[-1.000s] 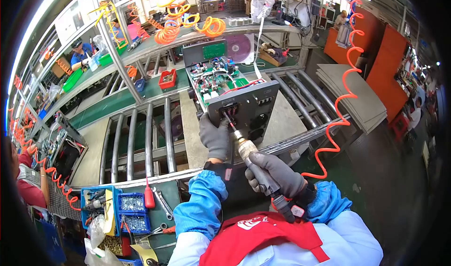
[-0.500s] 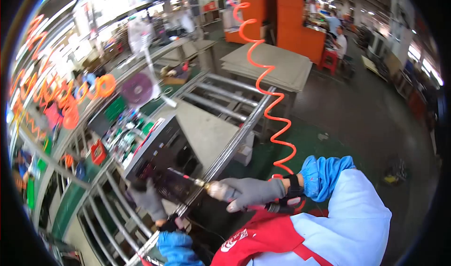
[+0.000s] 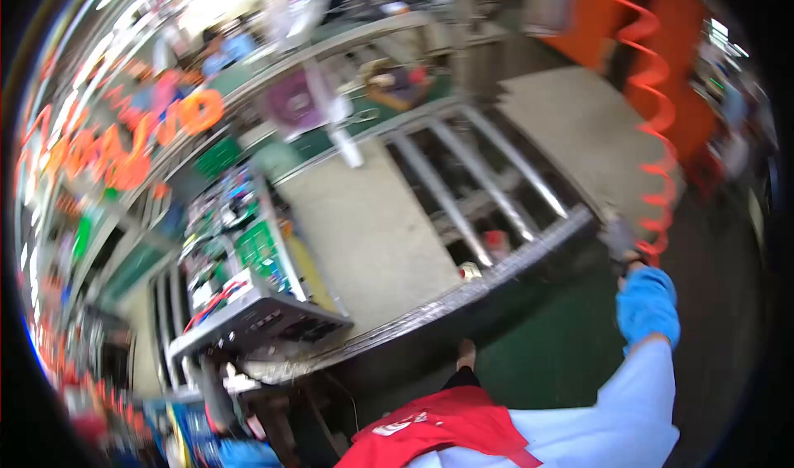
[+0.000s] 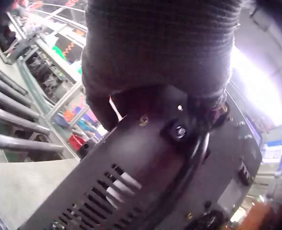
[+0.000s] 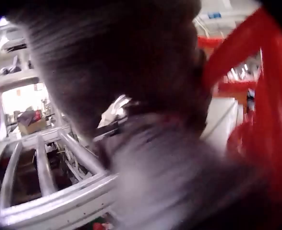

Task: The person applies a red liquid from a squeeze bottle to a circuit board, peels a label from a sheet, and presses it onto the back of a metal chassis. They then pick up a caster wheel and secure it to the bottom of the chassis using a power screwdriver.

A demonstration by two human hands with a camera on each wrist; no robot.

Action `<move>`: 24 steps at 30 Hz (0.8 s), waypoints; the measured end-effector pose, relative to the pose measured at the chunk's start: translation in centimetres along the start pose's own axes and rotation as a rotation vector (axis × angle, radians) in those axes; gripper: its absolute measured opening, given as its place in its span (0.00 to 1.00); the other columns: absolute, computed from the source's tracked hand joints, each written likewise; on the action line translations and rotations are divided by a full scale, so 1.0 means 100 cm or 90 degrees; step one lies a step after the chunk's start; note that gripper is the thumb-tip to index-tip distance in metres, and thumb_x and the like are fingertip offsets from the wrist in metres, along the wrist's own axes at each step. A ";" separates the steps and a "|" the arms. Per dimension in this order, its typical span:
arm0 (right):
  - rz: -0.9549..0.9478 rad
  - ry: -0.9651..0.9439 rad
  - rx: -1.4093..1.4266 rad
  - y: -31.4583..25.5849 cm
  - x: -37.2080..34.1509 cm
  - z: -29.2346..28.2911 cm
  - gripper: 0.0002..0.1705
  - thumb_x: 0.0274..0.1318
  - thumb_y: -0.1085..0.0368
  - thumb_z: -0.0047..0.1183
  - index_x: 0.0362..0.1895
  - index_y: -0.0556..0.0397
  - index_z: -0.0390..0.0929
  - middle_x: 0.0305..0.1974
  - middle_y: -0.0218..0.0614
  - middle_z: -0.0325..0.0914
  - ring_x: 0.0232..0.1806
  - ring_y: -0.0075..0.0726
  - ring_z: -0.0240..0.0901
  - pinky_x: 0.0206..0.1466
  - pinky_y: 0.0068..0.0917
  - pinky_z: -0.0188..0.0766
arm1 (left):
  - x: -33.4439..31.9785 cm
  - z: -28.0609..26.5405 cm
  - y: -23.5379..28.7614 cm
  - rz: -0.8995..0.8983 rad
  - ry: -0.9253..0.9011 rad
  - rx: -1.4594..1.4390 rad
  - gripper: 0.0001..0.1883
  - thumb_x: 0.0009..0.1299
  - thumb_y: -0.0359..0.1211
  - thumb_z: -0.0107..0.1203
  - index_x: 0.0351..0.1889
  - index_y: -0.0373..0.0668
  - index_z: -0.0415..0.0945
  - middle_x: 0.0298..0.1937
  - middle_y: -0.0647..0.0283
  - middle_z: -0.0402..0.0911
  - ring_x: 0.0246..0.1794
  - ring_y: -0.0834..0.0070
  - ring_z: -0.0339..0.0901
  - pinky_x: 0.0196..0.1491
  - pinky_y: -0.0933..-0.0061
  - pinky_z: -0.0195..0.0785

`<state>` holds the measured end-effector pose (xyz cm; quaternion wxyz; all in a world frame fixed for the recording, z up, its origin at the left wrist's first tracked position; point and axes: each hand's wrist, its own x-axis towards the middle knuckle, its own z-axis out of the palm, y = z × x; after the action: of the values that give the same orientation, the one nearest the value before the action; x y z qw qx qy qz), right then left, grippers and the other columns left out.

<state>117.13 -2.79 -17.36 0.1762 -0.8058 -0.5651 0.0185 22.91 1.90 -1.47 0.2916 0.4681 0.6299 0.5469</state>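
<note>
An open-topped electronic chassis [image 3: 248, 253] packed with green circuit boards sits at the left of the roller line, its dark slotted panel [image 4: 145, 167] facing me. My left hand [image 3: 219, 398], in a grey glove, is low at that panel; the left wrist view has the gloved hand [image 4: 160, 52] gripping its edge, with the fingertips partly hidden. Far out to the right, my gloved right hand [image 3: 620, 241] holds a pneumatic screwdriver [image 3: 610, 212] beside the red coiled hose [image 3: 657, 125]. Curled glove fingers [image 5: 145, 158] wrap the tool in the right wrist view, mostly hiding its body.
A flat board [image 3: 356, 228] lies on the line beside the chassis, with metal rollers [image 3: 480, 179] to its right. Stacked sheets [image 3: 571, 121] stand at the right near an orange cabinet [image 3: 678, 79]. Orange coiled hoses [image 3: 124, 145] hang at the upper left.
My right hand has swung outward to the right with the screwdriver, away from the panel. The chassis is turned, its board side showing more. My head view has shifted too.
</note>
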 end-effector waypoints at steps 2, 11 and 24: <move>0.131 -0.118 -0.222 0.054 0.053 -0.005 0.30 0.55 0.63 0.49 0.64 0.51 0.69 0.59 0.55 0.71 0.58 0.62 0.70 0.60 0.49 0.69 | 0.003 -0.025 -0.033 0.061 0.004 -0.052 0.23 0.78 0.44 0.48 0.62 0.38 0.66 0.56 0.58 0.77 0.53 0.68 0.77 0.49 0.67 0.76; 0.043 -0.145 -0.630 0.088 0.144 0.089 0.26 0.64 0.58 0.44 0.63 0.58 0.68 0.57 0.60 0.72 0.59 0.66 0.68 0.62 0.50 0.66 | -0.038 0.075 0.052 0.000 0.072 0.041 0.39 0.70 0.63 0.51 0.67 0.43 0.64 0.56 0.64 0.74 0.48 0.74 0.74 0.44 0.69 0.74; -0.333 -0.791 0.599 -0.425 -0.103 0.152 0.23 0.63 0.54 0.53 0.54 0.58 0.76 0.47 0.44 0.78 0.47 0.41 0.76 0.48 0.36 0.74 | -0.126 0.278 0.119 0.172 -0.204 0.105 0.22 0.59 0.28 0.65 0.52 0.37 0.76 0.48 0.56 0.80 0.46 0.72 0.79 0.52 0.70 0.71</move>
<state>71.49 4.45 -20.42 0.1492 -0.3330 -0.6621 0.6546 55.55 1.55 1.71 0.2730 0.6512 0.5498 0.4461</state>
